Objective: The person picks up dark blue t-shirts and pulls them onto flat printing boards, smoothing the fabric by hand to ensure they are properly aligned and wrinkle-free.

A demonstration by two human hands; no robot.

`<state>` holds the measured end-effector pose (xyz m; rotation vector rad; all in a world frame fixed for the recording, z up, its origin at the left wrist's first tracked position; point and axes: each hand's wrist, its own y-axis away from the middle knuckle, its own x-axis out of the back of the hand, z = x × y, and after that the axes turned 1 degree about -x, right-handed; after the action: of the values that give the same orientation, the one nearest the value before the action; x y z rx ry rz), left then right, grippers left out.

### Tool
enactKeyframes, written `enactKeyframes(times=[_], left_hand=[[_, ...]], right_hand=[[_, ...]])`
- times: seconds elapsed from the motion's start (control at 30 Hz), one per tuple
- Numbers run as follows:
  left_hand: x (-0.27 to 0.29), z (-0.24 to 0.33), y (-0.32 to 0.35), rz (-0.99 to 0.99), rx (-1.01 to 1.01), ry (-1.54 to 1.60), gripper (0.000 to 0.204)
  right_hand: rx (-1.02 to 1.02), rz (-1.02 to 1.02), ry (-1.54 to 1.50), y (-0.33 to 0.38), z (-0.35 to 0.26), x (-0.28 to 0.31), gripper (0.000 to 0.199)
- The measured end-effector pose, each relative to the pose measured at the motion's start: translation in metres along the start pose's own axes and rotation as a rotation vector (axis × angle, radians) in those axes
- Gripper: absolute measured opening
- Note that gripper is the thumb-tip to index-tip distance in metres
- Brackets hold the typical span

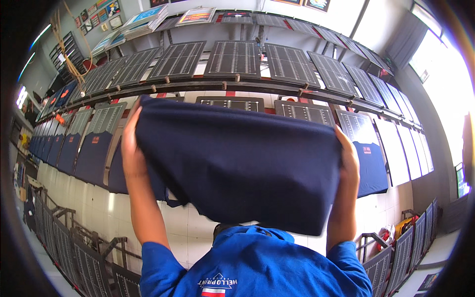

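Left hand (pixel 130 137) and right hand (pixel 350 157) are extended forward, well apart, each grip closed on opposite sides of the navy fabric (pixel 237 161). The fabric hangs spread between them, before black boards (pixel 233 59).

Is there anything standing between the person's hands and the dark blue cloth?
Nothing visible does: the left hand and right hand hold the dark blue cloth directly at its opposite sides. The dark boards are beyond it, not in between.
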<state>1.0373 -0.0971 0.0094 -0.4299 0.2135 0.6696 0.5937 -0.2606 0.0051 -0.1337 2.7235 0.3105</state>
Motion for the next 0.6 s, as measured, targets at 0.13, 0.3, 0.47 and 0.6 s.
enactKeyframes(times=[0.13,0.3,0.47,0.6], left_hand=[[0.137,-0.074,-0.142,0.199,0.215,0.140,0.043],[0.114,0.026,-0.188,0.191,0.042,0.059,0.041],[0.106,0.120,-0.063,0.094,-0.034,-0.150,0.039],[0.135,0.081,0.037,0.167,0.106,-0.558,0.038]], right_hand=[[-0.144,-0.252,-0.086,-0.061,0.024,-0.092,0.022],[0.054,-0.393,-0.190,-0.068,-0.010,-0.142,0.019],[0.175,-0.247,-0.011,-0.008,-0.007,-0.122,0.025],[0.034,-0.107,0.252,0.022,0.067,-0.082,0.021]])
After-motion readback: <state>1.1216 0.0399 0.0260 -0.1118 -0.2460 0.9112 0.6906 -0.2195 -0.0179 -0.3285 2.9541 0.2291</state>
